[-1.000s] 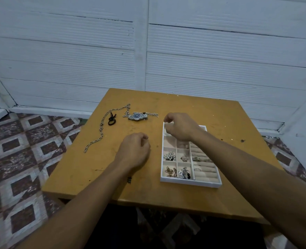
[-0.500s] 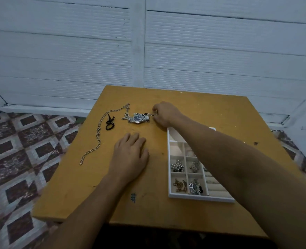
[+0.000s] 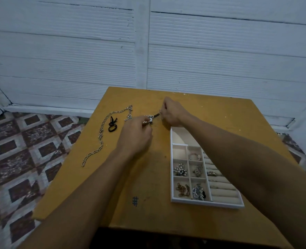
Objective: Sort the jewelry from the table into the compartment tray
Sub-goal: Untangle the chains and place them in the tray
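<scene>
Between the two hands, far middle of the table: wristwatch (image 3: 151, 120), silver, mostly hidden by fingers; whether it touches the tabletop cannot be told.
Left hand (image 3: 136, 135): fingers curled, pinching the wristwatch at its near-left end, by the case.
Right hand (image 3: 172, 112): fingers curled, pinching the far-right end of the band, just beyond the tray's far-left corner.
Compartment tray (image 3: 207, 204): white, on the right part of the table, near the wristwatch but apart from it; the right forearm crosses over its right side.
Tray, left column: far cell bare, then pearl-like beads (image 3: 180, 170), then gold-toned pieces (image 3: 181, 189) in the nearest cell.
Tray, middle column: thin bracelet (image 3: 194, 156), then a small silver piece (image 3: 197, 170), then heart charms (image 3: 198, 192) nearest.
Tray, right side: padded rolls (image 3: 224, 192) with a ring or two tucked between them; the details are too small to tell.
Long chain (image 3: 102, 133): silver links, lying loose on the left part of the table, running from the near-left edge to the far side, well apart from the tray.
Black loop (image 3: 112, 124): knotted cord or hair tie, just beside the chain, left of the left hand.
Table (image 3: 148, 177): yellow-brown top, with a blue hash mark (image 3: 135, 201) near the front edge.
Surroundings: white panelled wall (image 3: 76, 51) behind, patterned tile floor (image 3: 23, 150) to the left.
</scene>
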Motion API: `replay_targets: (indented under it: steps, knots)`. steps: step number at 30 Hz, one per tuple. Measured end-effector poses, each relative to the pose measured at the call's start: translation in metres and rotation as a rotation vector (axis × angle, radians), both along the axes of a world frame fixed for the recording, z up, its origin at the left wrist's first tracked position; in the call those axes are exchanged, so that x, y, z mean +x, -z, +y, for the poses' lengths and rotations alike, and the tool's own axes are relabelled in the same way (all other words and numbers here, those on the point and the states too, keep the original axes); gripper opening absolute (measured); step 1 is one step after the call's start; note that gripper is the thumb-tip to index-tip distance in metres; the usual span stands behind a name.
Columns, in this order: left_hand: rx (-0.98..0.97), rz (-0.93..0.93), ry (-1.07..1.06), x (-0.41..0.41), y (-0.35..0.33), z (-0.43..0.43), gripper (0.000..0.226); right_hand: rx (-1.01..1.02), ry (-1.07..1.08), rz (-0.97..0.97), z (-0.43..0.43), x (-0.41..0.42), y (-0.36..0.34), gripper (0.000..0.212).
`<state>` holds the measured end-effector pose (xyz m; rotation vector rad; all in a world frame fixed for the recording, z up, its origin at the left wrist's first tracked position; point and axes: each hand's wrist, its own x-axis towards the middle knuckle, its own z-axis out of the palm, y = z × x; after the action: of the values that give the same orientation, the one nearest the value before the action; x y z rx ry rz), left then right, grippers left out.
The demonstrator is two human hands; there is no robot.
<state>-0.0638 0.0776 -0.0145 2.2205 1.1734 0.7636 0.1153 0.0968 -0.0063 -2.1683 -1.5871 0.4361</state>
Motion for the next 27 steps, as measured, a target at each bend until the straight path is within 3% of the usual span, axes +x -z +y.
replay_targets:
  steps: [6,10,14,27]
  knots:
    - [-0.218,-0.209,-0.044,0.015,-0.014,0.032,0.031,0.081,-0.010,0.147,-0.007,-0.005,-0.029,0.004]
    - [-0.533,-0.467,-0.042,0.019,-0.023,0.041,0.022,0.138,-0.049,0.208,-0.011,-0.008,-0.046,0.007]
    - [-0.637,-0.592,-0.040,0.018,-0.026,0.044,0.021,0.170,-0.076,0.327,-0.013,-0.008,-0.062,0.007]
    - [-0.748,-0.617,0.117,0.026,-0.038,0.027,0.046,0.202,-0.158,0.568,-0.032,-0.014,-0.124,0.014]
